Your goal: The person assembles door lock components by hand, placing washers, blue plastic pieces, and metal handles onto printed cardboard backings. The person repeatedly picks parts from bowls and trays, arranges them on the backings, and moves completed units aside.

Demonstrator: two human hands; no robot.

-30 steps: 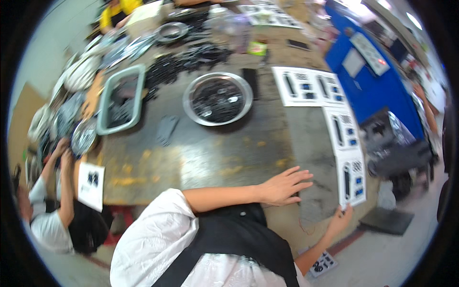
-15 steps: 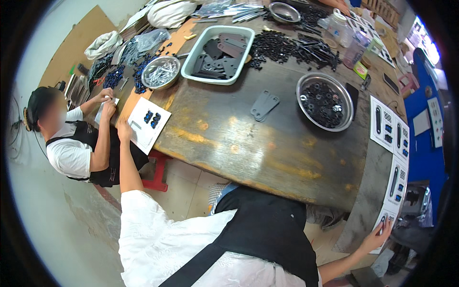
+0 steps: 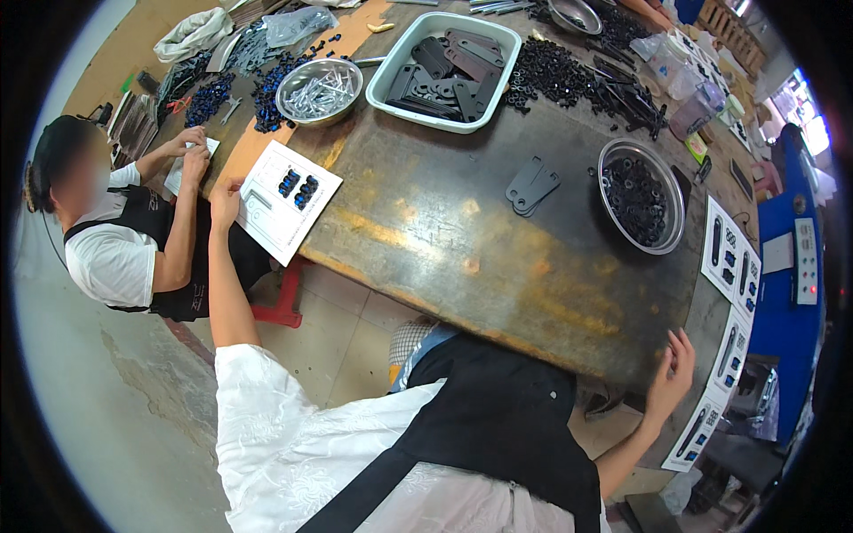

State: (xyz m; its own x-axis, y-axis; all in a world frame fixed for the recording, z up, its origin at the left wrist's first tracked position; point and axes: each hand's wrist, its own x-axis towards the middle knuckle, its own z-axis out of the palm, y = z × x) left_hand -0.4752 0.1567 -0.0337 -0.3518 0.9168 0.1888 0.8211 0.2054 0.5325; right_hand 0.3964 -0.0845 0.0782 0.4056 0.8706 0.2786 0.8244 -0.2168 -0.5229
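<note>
Head view, contents listed by size. We record first the worn metal worktable (image 3: 462,258), dark and rust-streaked, which fills the middle of the picture. Next, the pale rectangular tray (image 3: 400,75) at the far side, loaded with flat dark metal plates. Beside it on our left, a round steel bowl (image 3: 318,91) of bright silvery pieces; toward the right, a second steel bowl (image 3: 666,213) full of small black parts. We note a loose heap of black parts (image 3: 555,80) beyond the tray, and a small stack of grey flat plates (image 3: 531,186) lying on the bare tabletop, well apart from both hands. A white card (image 3: 280,218) carrying blue and black pieces lies over the table's left edge. Our left hand (image 3: 224,197) rests on that card's near edge, fingers loosely bent, gripping nothing that we can make out. A row of white cards (image 3: 730,258) runs along the right edge. Our right hand (image 3: 672,371) lies open, fingers spread, at the right corner, just beside the lowest of those cards. A seated co-worker (image 3: 115,258) at the left holds a small card with both hands.
</note>
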